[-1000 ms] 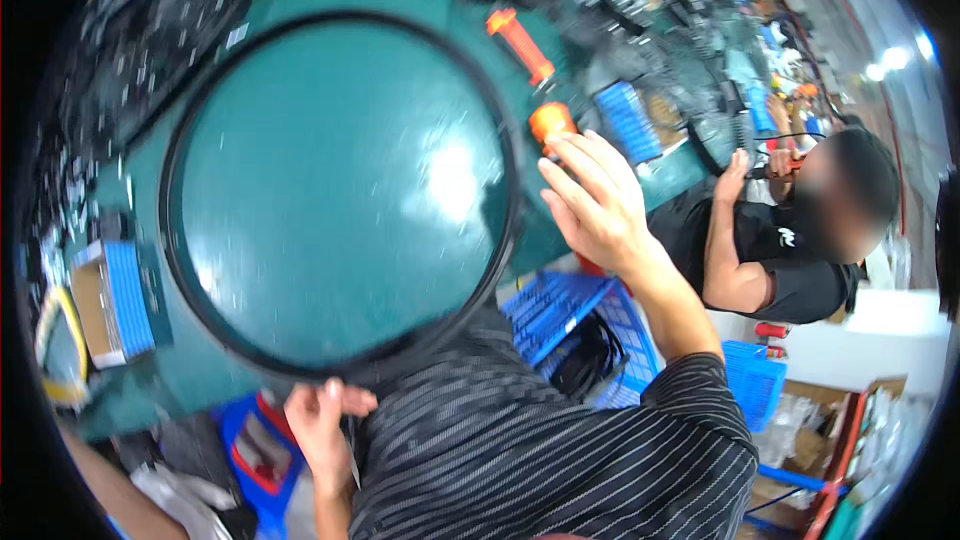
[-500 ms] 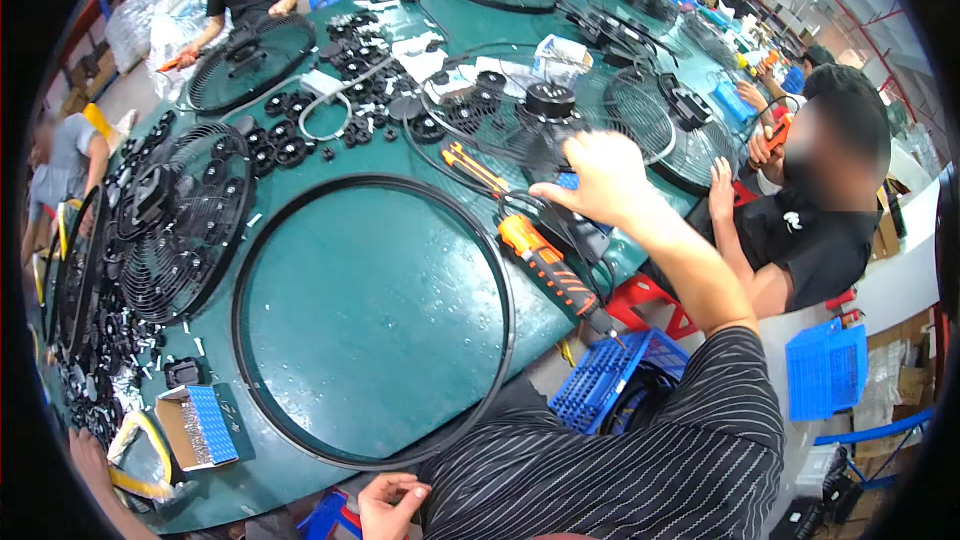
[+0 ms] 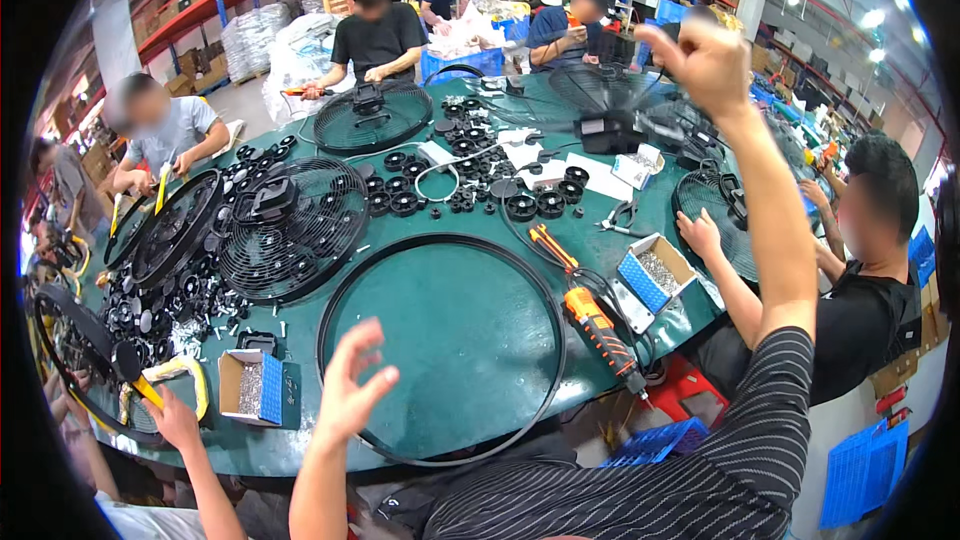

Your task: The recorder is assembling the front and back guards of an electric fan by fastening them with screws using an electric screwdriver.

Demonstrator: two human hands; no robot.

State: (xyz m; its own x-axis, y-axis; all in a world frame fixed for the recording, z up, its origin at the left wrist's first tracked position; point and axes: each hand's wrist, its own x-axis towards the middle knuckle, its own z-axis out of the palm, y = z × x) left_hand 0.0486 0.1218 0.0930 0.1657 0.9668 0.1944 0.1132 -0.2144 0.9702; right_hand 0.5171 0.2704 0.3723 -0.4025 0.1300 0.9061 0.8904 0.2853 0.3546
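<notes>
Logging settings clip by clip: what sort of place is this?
Probably a factory assembly floor: people work around a green table holding several round wire grilles and an orange power tool.

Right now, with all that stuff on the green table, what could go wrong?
The orange-and-black power driver lies with its tip poking past the edge of the green table, so a bump might knock it down. The big black ring has its near side by the edge and could slide if the left hand, raised in front of it, bumps it. The open blue box of metal bits near the driver could spill.
</notes>
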